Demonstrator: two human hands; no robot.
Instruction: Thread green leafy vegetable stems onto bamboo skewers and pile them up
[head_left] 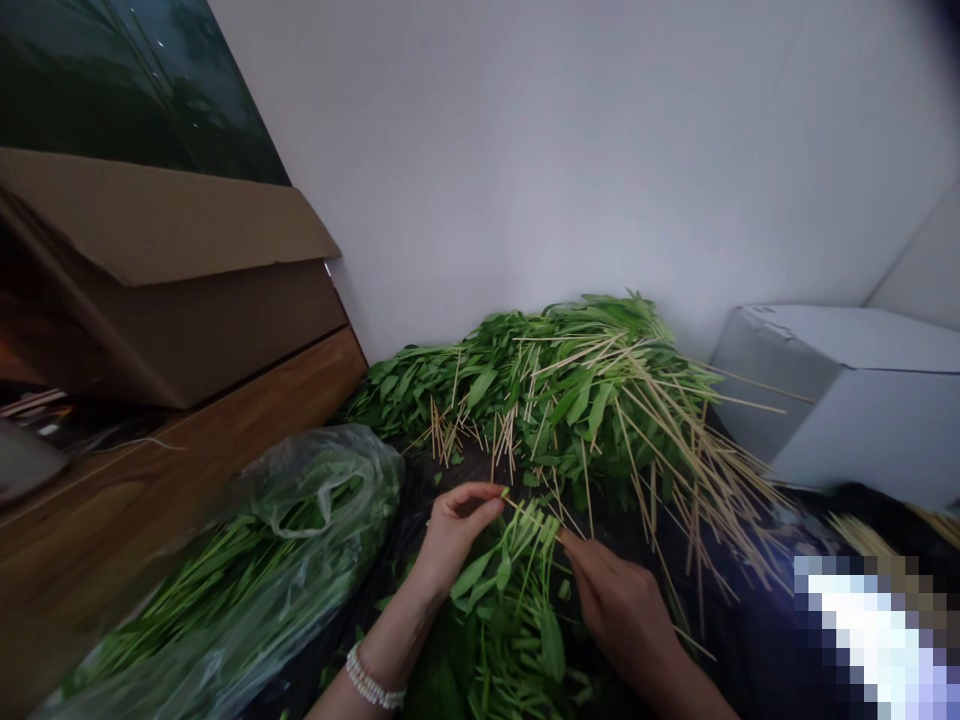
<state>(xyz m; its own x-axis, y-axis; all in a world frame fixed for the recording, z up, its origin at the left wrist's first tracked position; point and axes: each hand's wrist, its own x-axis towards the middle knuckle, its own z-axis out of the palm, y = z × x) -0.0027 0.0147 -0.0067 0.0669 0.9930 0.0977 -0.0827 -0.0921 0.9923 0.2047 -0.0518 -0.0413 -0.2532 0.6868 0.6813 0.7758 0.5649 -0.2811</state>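
Observation:
My left hand (456, 530), with a white bead bracelet at the wrist, pinches the top of a small bunch of green leafy stems (510, 590) between thumb and fingers. My right hand (615, 600) touches the same bunch from the right, fingers at the stem ends beside a thin bamboo skewer (529, 515). Behind the hands lies a large heap of greens threaded on bamboo skewers (585, 400), the sticks fanning out to the right.
A clear plastic bag of loose greens (262, 570) lies at the left on black sheeting (420, 480). A wooden ledge (195, 440) carries a cardboard box (172, 280). A white box (847, 400) stands at the right against the pale wall.

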